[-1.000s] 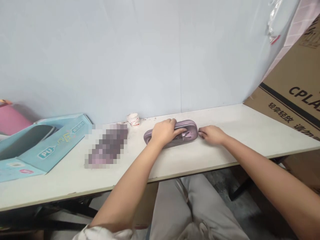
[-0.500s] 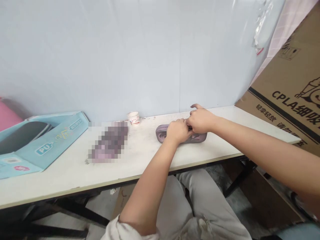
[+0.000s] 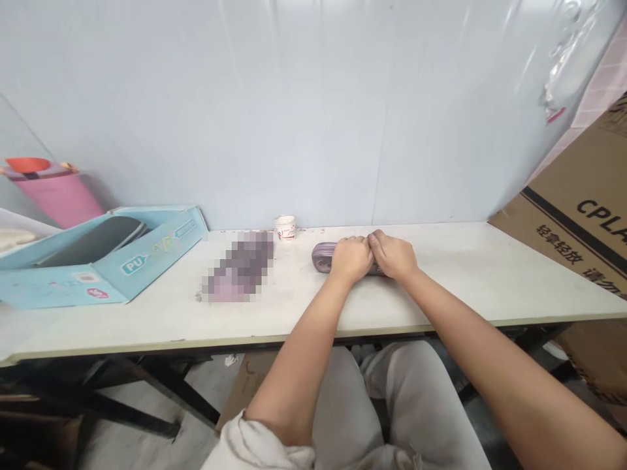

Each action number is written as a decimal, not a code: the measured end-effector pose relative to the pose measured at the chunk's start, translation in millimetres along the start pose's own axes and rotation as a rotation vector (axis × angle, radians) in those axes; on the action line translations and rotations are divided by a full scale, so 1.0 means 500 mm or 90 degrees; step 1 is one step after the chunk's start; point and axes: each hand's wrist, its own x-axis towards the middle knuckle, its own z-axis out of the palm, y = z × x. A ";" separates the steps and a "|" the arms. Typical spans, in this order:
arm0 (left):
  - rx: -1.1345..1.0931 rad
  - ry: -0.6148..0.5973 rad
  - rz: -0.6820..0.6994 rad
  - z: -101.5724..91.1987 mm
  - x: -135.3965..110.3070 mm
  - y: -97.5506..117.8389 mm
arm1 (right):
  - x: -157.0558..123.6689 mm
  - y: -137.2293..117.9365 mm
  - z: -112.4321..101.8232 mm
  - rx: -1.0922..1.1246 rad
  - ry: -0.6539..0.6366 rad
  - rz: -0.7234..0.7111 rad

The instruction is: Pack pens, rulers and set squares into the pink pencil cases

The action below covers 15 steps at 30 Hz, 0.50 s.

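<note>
A shiny purple zip case (image 3: 322,256) lies on the white table (image 3: 460,274) near the wall. My left hand (image 3: 351,259) is curled over the case's middle and grips it. My right hand (image 3: 393,255) rests on the case's right end, fingers bent and pressed against my left hand. Both hands hide most of the case; only its left end shows.
A blurred purple-pink object (image 3: 238,267) lies left of the case, with a small paper cup (image 3: 285,228) behind it by the wall. An open light-blue box (image 3: 105,254) and a pink container (image 3: 57,192) stand at far left. A large cardboard carton (image 3: 582,215) leans at right.
My right hand came from the case's right tip, rose over the case, then settled on its right end against my left hand. The camera view shifted.
</note>
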 end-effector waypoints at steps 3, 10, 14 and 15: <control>0.014 -0.008 -0.040 -0.003 0.004 -0.040 | 0.020 -0.006 0.009 -0.035 0.019 -0.003; -0.324 0.008 -0.378 0.018 -0.016 -0.177 | 0.087 0.014 0.031 -0.038 -0.028 0.020; -0.513 0.038 -0.635 0.055 -0.049 -0.196 | 0.107 0.023 0.045 -0.036 -0.016 0.015; -0.519 0.042 -0.658 0.062 -0.055 -0.193 | 0.110 0.024 0.047 -0.033 -0.012 0.015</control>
